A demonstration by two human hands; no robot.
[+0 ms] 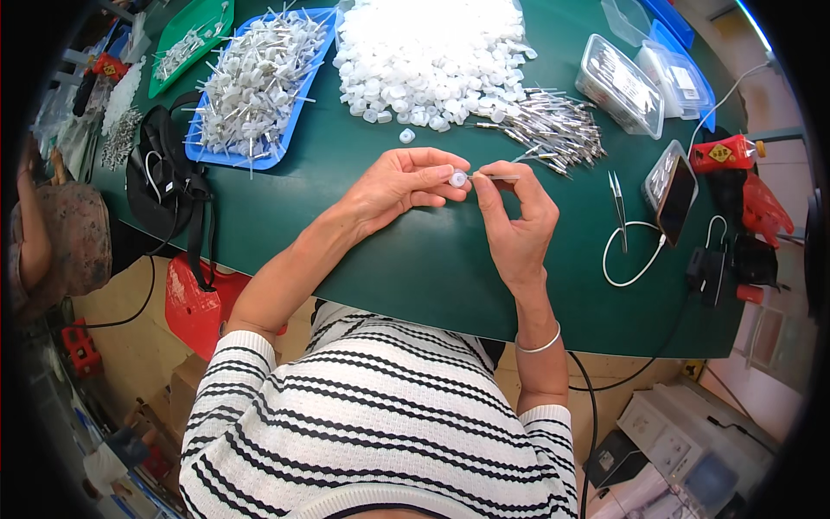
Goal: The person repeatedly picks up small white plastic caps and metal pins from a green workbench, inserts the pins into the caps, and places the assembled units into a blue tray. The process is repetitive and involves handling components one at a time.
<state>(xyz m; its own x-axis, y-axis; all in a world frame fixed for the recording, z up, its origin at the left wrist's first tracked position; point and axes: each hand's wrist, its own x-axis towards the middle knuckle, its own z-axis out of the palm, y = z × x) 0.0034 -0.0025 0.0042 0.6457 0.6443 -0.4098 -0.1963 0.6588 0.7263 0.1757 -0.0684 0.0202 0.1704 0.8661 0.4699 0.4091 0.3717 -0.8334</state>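
Over the near part of the green table [415, 277], my left hand [389, 186] pinches a small round white plastic cap [458, 178] between thumb and fingers. Close beside it, my right hand [519, 229] grips a thin metal rod [505, 177]. The rod's inner end points at the cap; whether it sits inside cannot be made out. Beyond my hands lies a large heap of white caps [424, 52], with one loose cap [406, 136] in front. To its right is a pile of thin metal rods [553, 130].
A blue tray [194, 149] of rods with caps and a green tray [158, 86] stand left. A black bag [160, 173] hangs at the table's left edge. At right are clear boxes [618, 85], tweezers [617, 197], a phone [677, 201] and its white cable [609, 275].
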